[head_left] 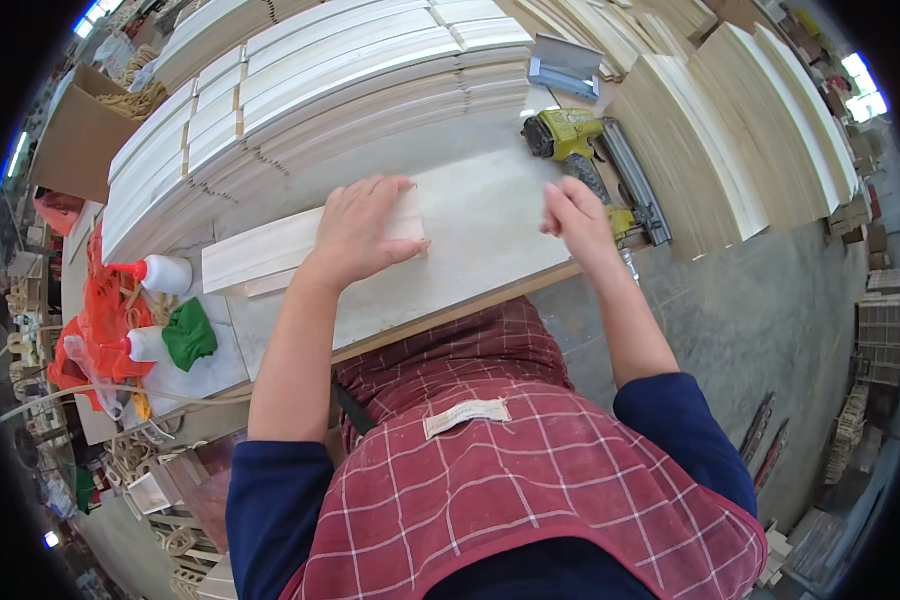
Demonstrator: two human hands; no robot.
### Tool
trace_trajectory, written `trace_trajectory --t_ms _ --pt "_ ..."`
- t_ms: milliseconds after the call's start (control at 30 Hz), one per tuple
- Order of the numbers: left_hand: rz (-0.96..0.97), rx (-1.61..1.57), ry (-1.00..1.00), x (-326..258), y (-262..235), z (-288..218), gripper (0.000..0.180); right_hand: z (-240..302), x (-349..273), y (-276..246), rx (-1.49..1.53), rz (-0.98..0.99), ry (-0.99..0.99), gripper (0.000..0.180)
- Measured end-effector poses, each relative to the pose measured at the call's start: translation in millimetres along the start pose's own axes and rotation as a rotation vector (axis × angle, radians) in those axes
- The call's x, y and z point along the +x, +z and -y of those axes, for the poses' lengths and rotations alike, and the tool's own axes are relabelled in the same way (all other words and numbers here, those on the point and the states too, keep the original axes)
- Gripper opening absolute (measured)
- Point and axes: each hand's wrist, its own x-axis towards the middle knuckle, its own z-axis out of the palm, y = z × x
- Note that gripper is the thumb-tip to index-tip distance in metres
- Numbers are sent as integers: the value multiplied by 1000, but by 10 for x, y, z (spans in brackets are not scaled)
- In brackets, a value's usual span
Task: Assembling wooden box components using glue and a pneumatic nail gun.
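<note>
Pale wooden boards (260, 247) lie lengthwise on the light worktop (480, 215). My left hand (363, 225) spans their right end, its thumb at the near side and its fingers toward the far side, gripping them. The palm hides part of the wood. My right hand (578, 222) is closed in a pinch above the worktop's right part; anything between its fingertips is hidden or too small to name. Just beyond it a yellow-green nail gun (573, 130) with a dark grip and a long grey magazine lies on its side, partly behind the hand.
Stacked white boards (350, 75) rise along the back. More wooden panels (695, 140) lean at the right. Two white glue bottles (168, 275) with red tips, an orange plastic bag (100, 325) and a green cloth (189, 334) occupy the left end. A grey-blue box (564, 68) stands behind the nail gun.
</note>
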Motion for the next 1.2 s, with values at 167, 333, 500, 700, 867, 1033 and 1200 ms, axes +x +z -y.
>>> trace_trajectory --t_ms 167,333,500,700,867,1033,1200 --pt "19 -10 -12 2 25 49 56 -128 -250 -389 -282 -68 49 16" --pt "9 -22 -29 -29 -15 12 56 -99 -530 -386 -460 -78 142 12" --pt "8 -32 -46 -49 58 84 58 -179 -601 -283 -467 -30 72 16" --pt "68 -32 -82 -44 49 66 58 38 -154 -423 -608 -125 -142 21" --pt "28 -30 -51 -23 62 105 55 -98 456 -418 -1303 -191 -174 58" --pt "29 -38 -81 -35 62 88 55 -121 686 -177 -1408 -272 209 70" --pt "77 4 -114 -64 42 72 59 -208 953 -421 -1257 -189 393 66"
